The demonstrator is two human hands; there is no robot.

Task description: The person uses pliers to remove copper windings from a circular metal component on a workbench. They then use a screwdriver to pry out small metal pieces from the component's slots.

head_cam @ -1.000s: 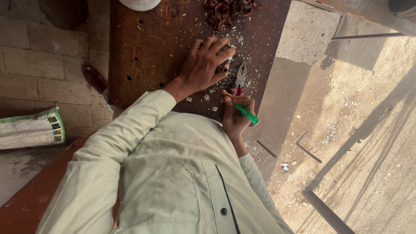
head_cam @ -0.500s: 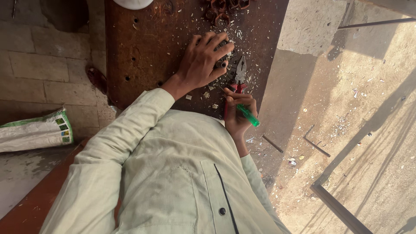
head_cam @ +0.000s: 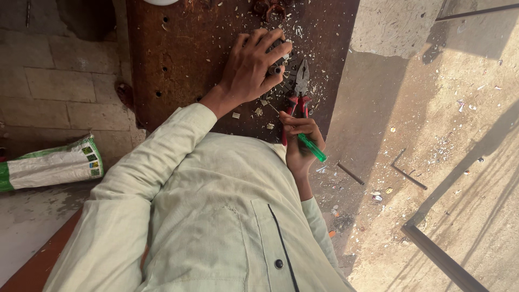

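Barely shifted since a second ago, the left hand (head_cam: 251,67) pins a small dark piece (head_cam: 274,70) to the counter (head_cam: 184,48), the right hand (head_cam: 300,141) just below-right gripping a green-handled screwdriver (head_cam: 312,147), its shaft angled toward that piece.

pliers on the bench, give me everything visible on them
The pliers are combination type: dull grey metal jaws and red handle grips. They lie flat on the rusty brown bench top among pale chips, jaws pointing away from the person and apparently closed. The handles run back toward the right hand, which holds a green-handled tool; the handle ends are hidden behind it, so contact cannot be told. The left hand rests just beside the jaws, not touching them.
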